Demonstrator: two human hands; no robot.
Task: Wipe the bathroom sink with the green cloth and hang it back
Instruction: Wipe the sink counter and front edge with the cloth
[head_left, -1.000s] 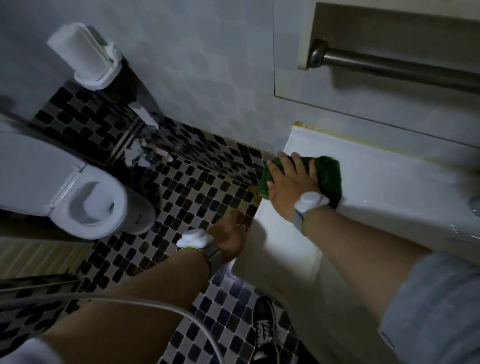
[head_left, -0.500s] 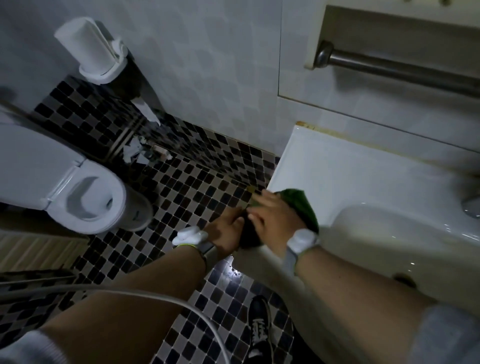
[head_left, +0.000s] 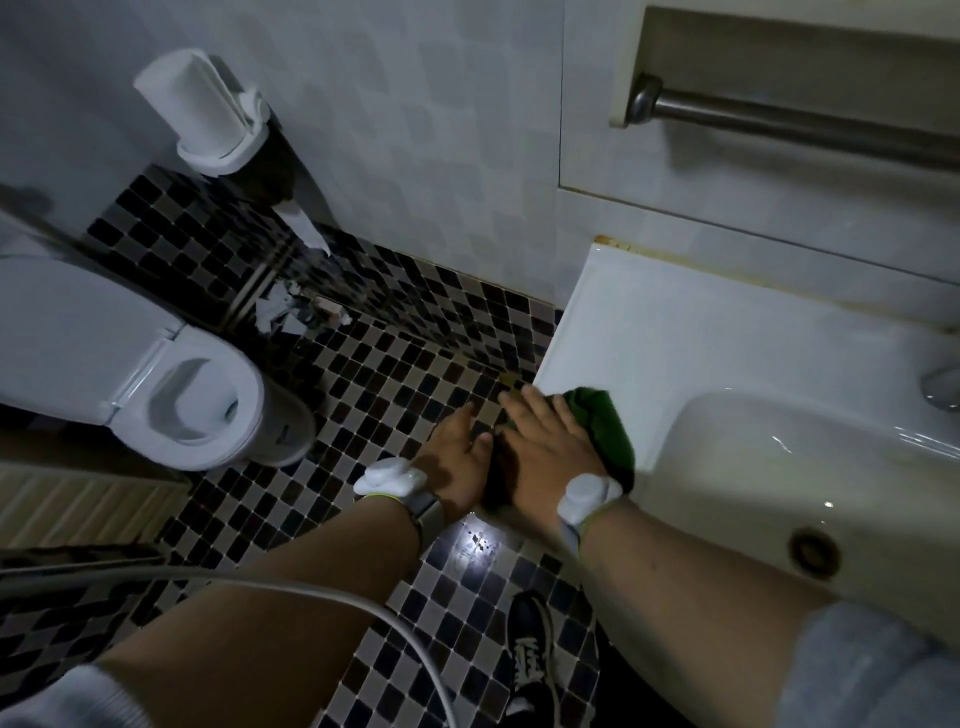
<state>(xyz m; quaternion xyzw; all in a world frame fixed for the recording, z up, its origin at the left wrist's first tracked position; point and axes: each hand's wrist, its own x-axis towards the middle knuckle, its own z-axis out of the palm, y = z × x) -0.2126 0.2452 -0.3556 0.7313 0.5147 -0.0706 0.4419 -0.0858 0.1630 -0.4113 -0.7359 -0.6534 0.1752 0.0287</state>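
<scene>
A white bathroom sink (head_left: 675, 322) fills the right side, with its basin and drain (head_left: 813, 551) nearer to me. The green cloth (head_left: 605, 426) lies over the sink's left front edge. My right hand (head_left: 545, 447) presses flat on the cloth, fingers spread and pointing left past the rim, so part of the cloth is hidden under the palm. My left hand (head_left: 457, 457) hovers just left of the sink edge, touching the right hand's side, fingers apart and holding nothing I can see. A steel towel bar (head_left: 779, 124) runs along the wall above the sink.
A white toilet (head_left: 171, 395) stands at the left on the checkered tile floor, with a paper roll holder (head_left: 202, 109) on the wall above it. A pale hose (head_left: 260, 582) crosses my left forearm. My black shoe (head_left: 532, 654) is below. A faucet (head_left: 943, 387) shows at the right edge.
My right hand dragged the green cloth from the sink's far left rim toward me to the front left edge, ending beside my left hand, which stayed at the sink's side.
</scene>
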